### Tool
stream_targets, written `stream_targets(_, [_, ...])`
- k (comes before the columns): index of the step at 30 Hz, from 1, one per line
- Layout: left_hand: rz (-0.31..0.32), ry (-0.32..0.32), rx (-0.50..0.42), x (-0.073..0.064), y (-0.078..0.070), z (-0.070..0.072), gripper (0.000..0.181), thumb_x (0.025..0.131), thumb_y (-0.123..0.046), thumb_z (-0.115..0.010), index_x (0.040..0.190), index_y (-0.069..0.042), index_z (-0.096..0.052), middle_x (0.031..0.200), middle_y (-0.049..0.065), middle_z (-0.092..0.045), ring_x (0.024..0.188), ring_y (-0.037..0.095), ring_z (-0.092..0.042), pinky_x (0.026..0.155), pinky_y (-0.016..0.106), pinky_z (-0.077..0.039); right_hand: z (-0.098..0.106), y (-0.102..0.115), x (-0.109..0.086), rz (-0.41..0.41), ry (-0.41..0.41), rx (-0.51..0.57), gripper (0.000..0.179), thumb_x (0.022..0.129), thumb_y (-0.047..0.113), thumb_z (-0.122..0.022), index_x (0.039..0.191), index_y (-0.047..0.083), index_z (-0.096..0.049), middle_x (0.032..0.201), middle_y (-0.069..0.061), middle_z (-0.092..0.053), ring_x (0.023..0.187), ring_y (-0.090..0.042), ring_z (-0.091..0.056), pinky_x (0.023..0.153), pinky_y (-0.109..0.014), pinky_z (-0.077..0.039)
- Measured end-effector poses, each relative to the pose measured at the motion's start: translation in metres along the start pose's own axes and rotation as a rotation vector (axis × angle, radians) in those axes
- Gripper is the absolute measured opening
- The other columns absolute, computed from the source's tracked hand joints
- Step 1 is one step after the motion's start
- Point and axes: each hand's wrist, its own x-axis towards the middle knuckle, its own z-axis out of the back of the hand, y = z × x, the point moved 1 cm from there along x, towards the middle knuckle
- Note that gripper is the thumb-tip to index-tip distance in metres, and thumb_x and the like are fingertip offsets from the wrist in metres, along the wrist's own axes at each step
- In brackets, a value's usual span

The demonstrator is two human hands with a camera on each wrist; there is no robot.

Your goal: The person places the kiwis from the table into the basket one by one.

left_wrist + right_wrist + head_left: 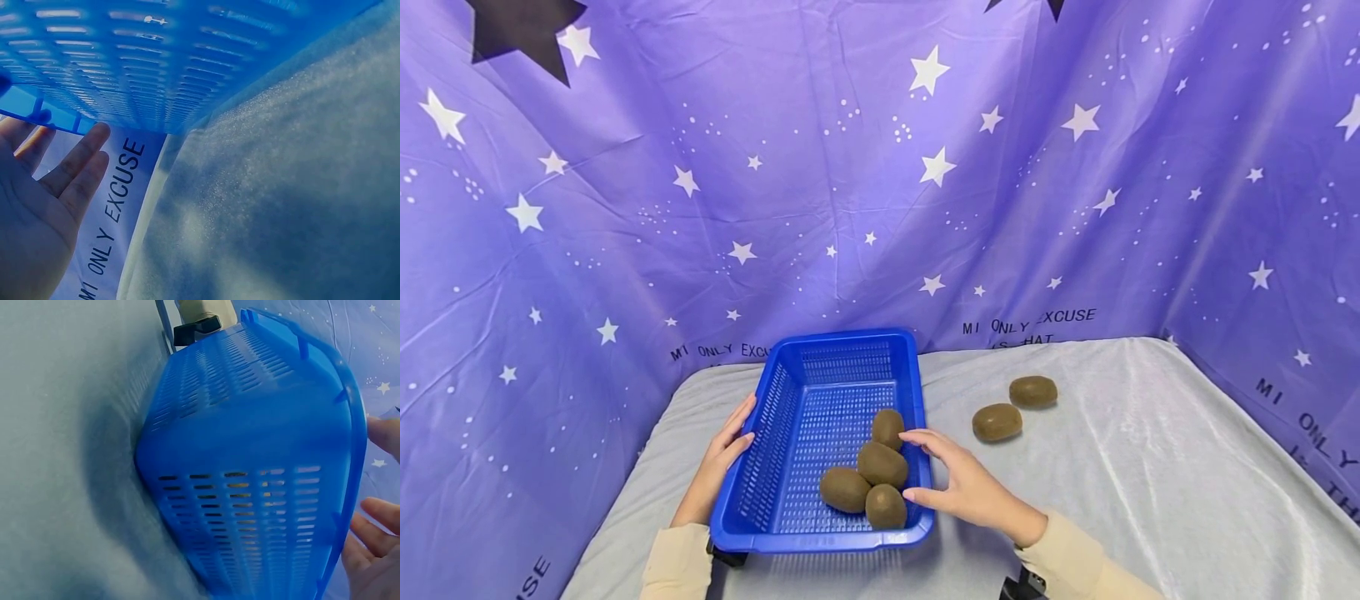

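A blue plastic basket [919,392] with slotted walls stands in front of me in the head view. Several brown kiwis [882,465] cluster inside at its near right corner. Along the basket's left side lies my left hand [718,458], fingertips at the rim; the left wrist view shows its extended fingers [78,156] against the outer edge. My right hand [970,487] is at the right wall, with thumb and fingers spread apart and reaching over the rim beside the kiwis. In the right wrist view its fingertips [372,537] are right at the rim.
Two more kiwis, one nearer [997,422] and one farther [1033,392], lie on the pale cloth-covered table [1120,467] to the right of the basket. A purple curtain [850,183] with white stars hangs behind the table and along both sides.
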Motion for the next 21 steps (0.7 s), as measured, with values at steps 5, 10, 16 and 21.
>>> stream_targets(5, [0.011, 0.0, -0.001, 0.0, 0.0, 0.0, 0.054, 0.099, -0.011, -0.041, 0.15, -0.009, -0.024, 0.158, 0.01, -0.011, 0.143, 0.031, -0.008, 0.097, 0.008, -0.027, 0.005, -0.011, -0.004, 0.065, -0.109, 0.038, 0.052, 0.082, 0.016, -0.073, 0.129, 0.004, -0.053, 0.127, -0.012, -0.057, 0.115, -0.027, -0.054, 0.095, -0.037, -0.044])
stream_targets(10, [-0.006, -0.009, 0.005, -0.001, 0.001, 0.0, 0.054, 0.099, -0.01, -0.041, 0.15, -0.008, -0.025, 0.158, 0.01, -0.012, 0.142, 0.015, -0.016, 0.098, 0.008, -0.027, 0.015, -0.024, -0.008, 0.061, -0.194, -0.013, 0.049, 0.08, 0.011, -0.074, 0.124, 0.001, -0.056, 0.121, -0.013, -0.06, 0.11, -0.028, -0.056, 0.092, -0.035, -0.047])
stream_targets(16, [-0.024, -0.012, 0.004, -0.001, 0.001, -0.001, 0.054, 0.098, -0.009, -0.042, 0.149, -0.006, -0.025, 0.157, 0.012, -0.013, 0.137, 0.003, -0.02, 0.098, 0.009, -0.027, 0.037, -0.048, -0.009, -0.106, -0.292, 0.011, 0.047, 0.079, 0.008, -0.074, 0.122, -0.001, -0.057, 0.121, -0.016, -0.06, 0.108, -0.02, -0.058, 0.093, -0.038, -0.045])
stream_targets(21, [-0.001, -0.007, -0.007, -0.001, 0.001, -0.001, 0.054, 0.099, -0.012, -0.042, 0.15, -0.009, -0.025, 0.158, 0.01, -0.012, 0.141, 0.014, -0.016, 0.097, 0.009, -0.028, 0.056, -0.068, -0.009, -0.247, -0.396, 0.098, 0.041, 0.083, 0.007, -0.07, 0.119, -0.005, -0.057, 0.122, -0.021, -0.058, 0.106, -0.009, -0.055, 0.096, -0.027, -0.043])
